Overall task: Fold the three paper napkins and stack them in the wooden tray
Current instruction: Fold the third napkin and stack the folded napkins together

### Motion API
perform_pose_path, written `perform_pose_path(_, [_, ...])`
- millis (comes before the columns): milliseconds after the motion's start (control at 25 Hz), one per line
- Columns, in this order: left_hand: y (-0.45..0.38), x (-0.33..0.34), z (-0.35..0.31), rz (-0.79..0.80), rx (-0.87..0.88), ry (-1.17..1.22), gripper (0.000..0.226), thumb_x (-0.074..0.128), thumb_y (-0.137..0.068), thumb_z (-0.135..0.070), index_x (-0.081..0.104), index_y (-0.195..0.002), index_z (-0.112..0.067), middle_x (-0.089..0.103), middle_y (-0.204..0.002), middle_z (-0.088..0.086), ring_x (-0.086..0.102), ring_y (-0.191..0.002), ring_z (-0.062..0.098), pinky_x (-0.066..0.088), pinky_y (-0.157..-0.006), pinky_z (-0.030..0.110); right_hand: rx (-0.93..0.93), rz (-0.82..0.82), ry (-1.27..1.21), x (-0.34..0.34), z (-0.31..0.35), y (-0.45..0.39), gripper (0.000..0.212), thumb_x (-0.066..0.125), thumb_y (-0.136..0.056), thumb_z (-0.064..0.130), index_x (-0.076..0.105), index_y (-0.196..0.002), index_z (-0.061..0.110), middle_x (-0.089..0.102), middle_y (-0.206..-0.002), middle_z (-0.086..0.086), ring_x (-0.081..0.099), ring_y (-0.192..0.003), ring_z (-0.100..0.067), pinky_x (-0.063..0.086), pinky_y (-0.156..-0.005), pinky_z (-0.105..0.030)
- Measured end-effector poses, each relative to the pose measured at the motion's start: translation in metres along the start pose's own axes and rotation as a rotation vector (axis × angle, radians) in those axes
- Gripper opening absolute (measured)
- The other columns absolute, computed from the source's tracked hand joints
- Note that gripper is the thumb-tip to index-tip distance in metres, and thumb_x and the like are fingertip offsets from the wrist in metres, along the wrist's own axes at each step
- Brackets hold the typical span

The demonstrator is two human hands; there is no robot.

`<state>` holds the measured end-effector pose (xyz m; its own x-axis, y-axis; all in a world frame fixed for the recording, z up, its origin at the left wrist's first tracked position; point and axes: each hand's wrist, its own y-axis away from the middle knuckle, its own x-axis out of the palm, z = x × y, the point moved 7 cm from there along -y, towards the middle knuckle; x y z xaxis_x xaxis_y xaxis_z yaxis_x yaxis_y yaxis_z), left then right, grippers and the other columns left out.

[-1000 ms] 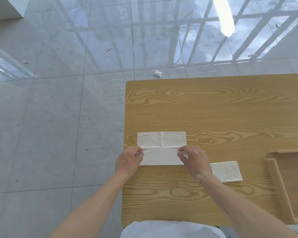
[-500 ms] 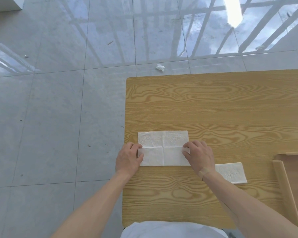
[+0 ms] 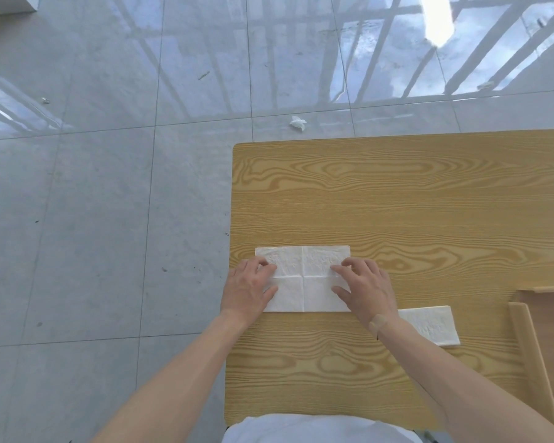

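Note:
A white paper napkin (image 3: 303, 279) lies flat near the table's left edge, with crossing creases. My left hand (image 3: 248, 290) rests on its left end and my right hand (image 3: 363, 290) on its right end. The fingers of both hands are spread and press down across the middle crease. Neither hand lifts the paper. A smaller folded napkin (image 3: 434, 324) lies to the right, partly hidden by my right forearm. Only the left part of the wooden tray (image 3: 525, 340) shows at the right edge of the view, and I see no napkin in it.
The wooden table (image 3: 397, 203) ends just left of the napkin, with grey tiled floor beyond. A crumpled bit of white paper (image 3: 297, 122) lies on the floor past the table's far edge. Bare table surface stretches behind the napkin.
Both hands slid from the napkin's near half up over the middle crease, and the fingers spread out. The napkin now lies flatter. The view shifted slightly.

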<state>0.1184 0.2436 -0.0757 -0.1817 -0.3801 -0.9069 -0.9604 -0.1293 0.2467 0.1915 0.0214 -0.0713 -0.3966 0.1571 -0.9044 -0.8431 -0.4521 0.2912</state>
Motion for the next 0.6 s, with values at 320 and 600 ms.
perform_pose_path(320, [-0.0068,-0.0024,-0.0046,0.014,0.009,-0.028,0.016,0.064,-0.090,-0.031,0.066,-0.104,-0.023,0.058,-0.108,-0.004,0.050,-0.103,0.020,0.041,-0.085,0.035,0.036,-0.004,-0.036,-0.0019,-0.0008,-0.0043,0.015,0.069,-0.087,0.030,0.069,-0.102,0.026,0.062,-0.108,0.005,0.050,-0.108,-0.022,0.038,-0.085,-0.035])
perform_pose_path(600, [-0.0051,-0.0079,-0.0069,-0.015,-0.026,0.030,0.006,0.062,-0.090,-0.023,0.066,-0.093,-0.020,0.060,-0.101,-0.006,0.052,-0.097,0.018,0.040,-0.082,0.034,0.055,0.000,-0.087,-0.0043,-0.0018,-0.0028,0.003,0.067,-0.088,0.026,0.067,-0.090,0.025,0.064,-0.094,0.008,0.052,-0.100,-0.020,0.035,-0.079,-0.032])
